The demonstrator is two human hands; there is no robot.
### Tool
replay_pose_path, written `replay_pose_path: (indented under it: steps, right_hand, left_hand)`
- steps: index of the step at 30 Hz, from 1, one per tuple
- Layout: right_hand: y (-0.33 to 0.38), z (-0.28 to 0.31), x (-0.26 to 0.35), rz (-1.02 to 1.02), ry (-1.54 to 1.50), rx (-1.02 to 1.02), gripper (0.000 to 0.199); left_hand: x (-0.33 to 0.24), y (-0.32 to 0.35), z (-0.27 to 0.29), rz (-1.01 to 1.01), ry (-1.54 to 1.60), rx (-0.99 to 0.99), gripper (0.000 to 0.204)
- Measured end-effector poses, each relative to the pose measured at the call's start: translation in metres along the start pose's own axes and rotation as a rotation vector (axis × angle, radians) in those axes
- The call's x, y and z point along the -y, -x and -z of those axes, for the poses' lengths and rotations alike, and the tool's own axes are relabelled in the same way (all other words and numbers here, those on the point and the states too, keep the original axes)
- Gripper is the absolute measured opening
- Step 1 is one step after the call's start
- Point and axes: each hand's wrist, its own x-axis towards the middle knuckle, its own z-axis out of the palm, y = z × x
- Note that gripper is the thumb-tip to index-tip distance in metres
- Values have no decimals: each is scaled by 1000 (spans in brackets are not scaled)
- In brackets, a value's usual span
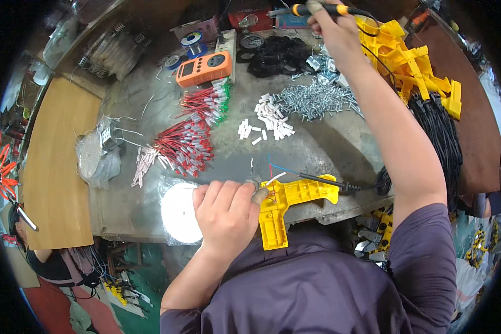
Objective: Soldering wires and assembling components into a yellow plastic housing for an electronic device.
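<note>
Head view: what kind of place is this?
Probably a small electronics assembly workshop: a soldering iron in the right hand, bundled red wire leads on the workbench, and stacked yellow plastic housings.

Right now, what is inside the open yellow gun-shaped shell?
Inside the yellow shell, red and white wires show beside the left hand, and a black cable exits it. The fingers hide whatever else is there.

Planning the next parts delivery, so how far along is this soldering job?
Done: no finished units can be told apart. In hand: the left hand pins a yellow gun-shaped shell with loose wires; the right hand holds a soldering iron far back. Left: a stack of yellow shells and many red-wired parts.
</note>
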Motion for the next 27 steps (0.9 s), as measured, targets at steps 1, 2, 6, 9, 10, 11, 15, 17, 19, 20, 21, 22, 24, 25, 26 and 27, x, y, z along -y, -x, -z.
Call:
replay_pose_path:
  steps: [1,2,6,9,10,11,15,17,19,20,21,22,24,25,26,27]
  right_hand:
    - [-4,-8,0,-86,-130,29,14]
    - [-8,-16,-6,-85,-130,28,14]
    - [-21,-38,-67,-247,-114,150,31]
    - [-7,-25,-71,-514,-54,410,35]
    - [3,-26,-58,-595,-62,602,36]
    - [21,-17,-44,-461,101,724,37]
    - [103,22,42,-465,17,1191,46]
    - [136,41,59,-356,182,1239,56]
    - [156,48,64,-356,215,1186,44]
    - [161,47,68,-406,214,1129,39]
    - [163,49,68,-408,213,1125,39]
    - [166,50,68,-346,139,1089,35]
    - [169,50,72,-281,62,1054,30]
    - [170,48,77,-263,-10,1077,26]
    - [172,44,82,-245,-83,1099,21]
    - [181,38,79,-242,-219,1004,16]
  left_hand:
    - [0,1,0,1,12,4,18]
    - [-1,1,1,0,12,4,18]
    - [-5,-1,-2,16,137,37,19]
    - [-3,-3,-4,50,196,83,19]
    - [0,-1,-5,85,211,108,19]
    - [3,0,-4,121,258,125,20]
    - [5,3,1,196,347,114,23]
    - [4,1,-1,186,367,116,23]
    - [2,-1,-2,166,385,115,22]
    - [2,-2,-2,142,375,108,22]
    - [0,-3,-2,120,365,99,22]
    - [-4,-6,-2,118,366,101,22]
    - [-16,-12,-1,25,411,-25,31]
    - [-20,-11,-4,27,407,-26,31]
    - [-23,-9,-8,20,517,-21,37]
    - [-23,-6,-12,16,627,-15,43]
